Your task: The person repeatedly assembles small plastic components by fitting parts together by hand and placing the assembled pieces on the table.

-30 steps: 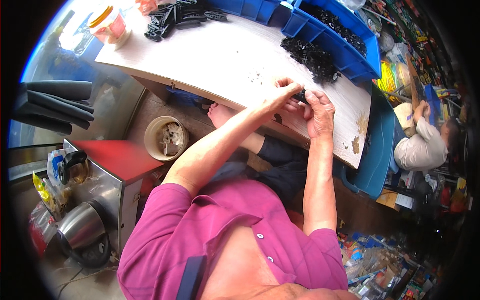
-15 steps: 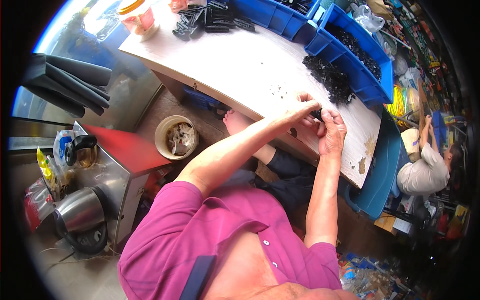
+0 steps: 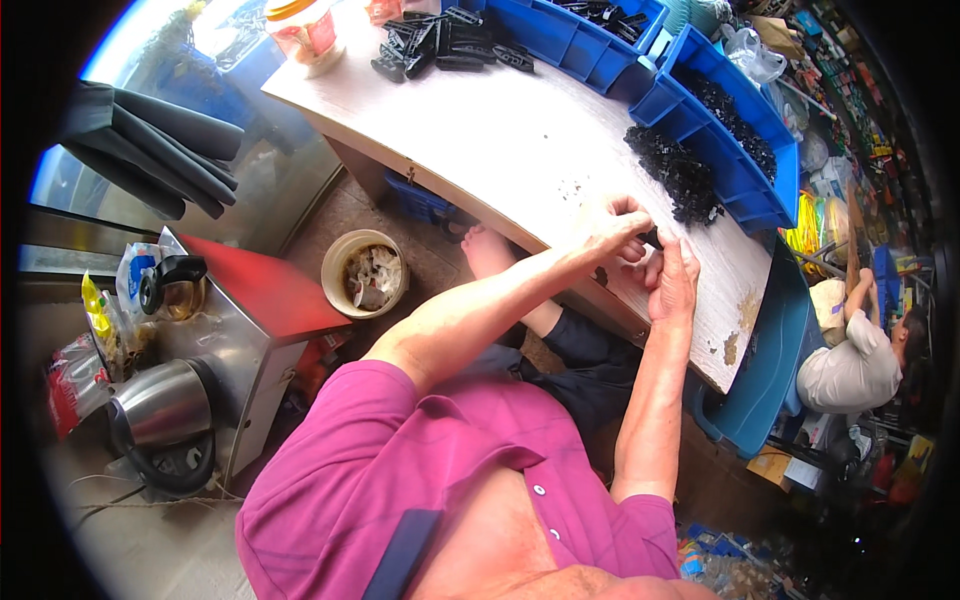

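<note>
Both hands meet over the near right part of the white table [image 3: 480,120]. Between the fingertips shows a small black plastic part [image 3: 652,238], mostly covered by fingers. My left hand [image 3: 612,228] pinches it from the left, with thumb and forefinger close together. From the right, my right hand [image 3: 675,275] closes its thumb and fingers on the same part. Just beyond the hands lies a heap of small black parts [image 3: 675,170] on the tabletop. Longer black plastic pieces [image 3: 450,42] are piled at the table's far left.
Blue bins [image 3: 715,125] of black parts line the far edge. A teal tub [image 3: 765,370] stands right of the table. On the left are a waste bucket [image 3: 335,285], a red-topped cabinet [image 3: 240,285] and a steel kettle [image 3: 165,405]. Another person [image 3: 850,370] sits at far right.
The whole view has shifted slightly, so the table and bins appear a little further right and lower. My hands stay together on the small black part.
</note>
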Demonstrator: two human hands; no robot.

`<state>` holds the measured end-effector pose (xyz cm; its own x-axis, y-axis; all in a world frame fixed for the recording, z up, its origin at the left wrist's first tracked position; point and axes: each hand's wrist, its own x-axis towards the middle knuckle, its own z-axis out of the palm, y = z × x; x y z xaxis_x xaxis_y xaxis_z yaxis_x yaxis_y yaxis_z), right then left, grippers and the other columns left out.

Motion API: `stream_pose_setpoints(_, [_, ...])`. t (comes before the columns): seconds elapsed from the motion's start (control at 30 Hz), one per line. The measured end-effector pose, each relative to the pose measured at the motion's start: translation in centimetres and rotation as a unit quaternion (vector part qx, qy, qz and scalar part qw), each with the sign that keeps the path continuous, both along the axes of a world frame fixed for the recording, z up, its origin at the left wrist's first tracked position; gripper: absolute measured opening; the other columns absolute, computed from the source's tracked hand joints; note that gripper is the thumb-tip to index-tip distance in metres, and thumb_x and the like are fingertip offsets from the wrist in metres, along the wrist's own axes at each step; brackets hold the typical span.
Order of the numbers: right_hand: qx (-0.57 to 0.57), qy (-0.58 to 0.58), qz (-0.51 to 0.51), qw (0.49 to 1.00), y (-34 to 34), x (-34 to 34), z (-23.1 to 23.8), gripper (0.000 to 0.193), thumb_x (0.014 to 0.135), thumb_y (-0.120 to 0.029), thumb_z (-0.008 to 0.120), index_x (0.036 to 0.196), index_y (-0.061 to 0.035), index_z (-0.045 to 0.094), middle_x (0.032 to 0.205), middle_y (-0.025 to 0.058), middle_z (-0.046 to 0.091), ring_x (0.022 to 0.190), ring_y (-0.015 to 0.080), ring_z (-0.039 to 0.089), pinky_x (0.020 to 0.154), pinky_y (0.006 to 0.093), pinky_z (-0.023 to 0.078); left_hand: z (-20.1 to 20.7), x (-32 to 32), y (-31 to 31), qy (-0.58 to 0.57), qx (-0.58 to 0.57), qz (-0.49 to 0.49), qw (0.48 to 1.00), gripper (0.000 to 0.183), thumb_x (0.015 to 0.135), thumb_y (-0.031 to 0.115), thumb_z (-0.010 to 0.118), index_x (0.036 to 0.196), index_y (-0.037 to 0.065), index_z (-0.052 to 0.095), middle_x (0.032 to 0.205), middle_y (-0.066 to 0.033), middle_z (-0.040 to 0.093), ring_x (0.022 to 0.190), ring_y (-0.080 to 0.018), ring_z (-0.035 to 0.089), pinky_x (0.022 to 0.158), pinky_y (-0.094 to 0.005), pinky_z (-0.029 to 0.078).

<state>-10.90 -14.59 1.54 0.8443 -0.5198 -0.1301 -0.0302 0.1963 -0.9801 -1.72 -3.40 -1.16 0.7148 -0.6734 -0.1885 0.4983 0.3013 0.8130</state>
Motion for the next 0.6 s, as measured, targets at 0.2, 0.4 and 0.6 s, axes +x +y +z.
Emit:
stream_pose_setpoints(0.2, [-0.031, 0.009, -0.016, 0.999, 0.9, 0.1, -0.1, 0.033, 0.088, -0.036, 0.066, 0.081, -0.0041, 0.062, 0.058, -0.0025, 0.048, 0.040, 0.0054, 0.038, 0.033, 0.0216, 0.037, 0.5, -0.5, 0.7, -0.002, -0.026, -0.005, 1.000, 0.011, 0.085, 0.012, 0.063, 0.091, 0.003, 0.060, 0.078, -0.0051, 0.063, 0.059, -0.0090, 0.059, 0.054, -0.0212, 0.053])
stream_pose_setpoints(0.4, [-0.031, -0.006, -0.068, 0.997, 0.0, -0.4, -1.5, 0.027, 0.090, -0.025, 0.060, 0.071, -0.0080, 0.054, 0.053, -0.0017, 0.044, 0.040, 0.0090, 0.043, 0.043, 0.0285, 0.048, 0.0, 0.7, 2.1, -0.353, 0.075, 0.076, 0.929, 0.037, 0.082, 0.021, 0.071, 0.109, 0.000, 0.059, 0.093, -0.0126, 0.067, 0.078, -0.0158, 0.062, 0.067, -0.0305, 0.052])
stream_pose_setpoints(0.6, [0.131, -0.022, -0.197, 0.971, -3.8, -2.8, 0.2, 0.034, 0.089, -0.029, 0.058, 0.063, -0.0099, 0.046, 0.040, 0.0032, 0.037, 0.038, 0.0171, 0.046, 0.053, 0.0476, 0.057, 0.6, 16.6, 12.1, -0.678, 0.516, 0.350, 0.389, 0.041, 0.077, 0.017, 0.065, 0.115, 0.002, 0.058, 0.117, -0.0169, 0.059, 0.118, -0.0370, 0.049, 0.101, -0.0429, 0.040])
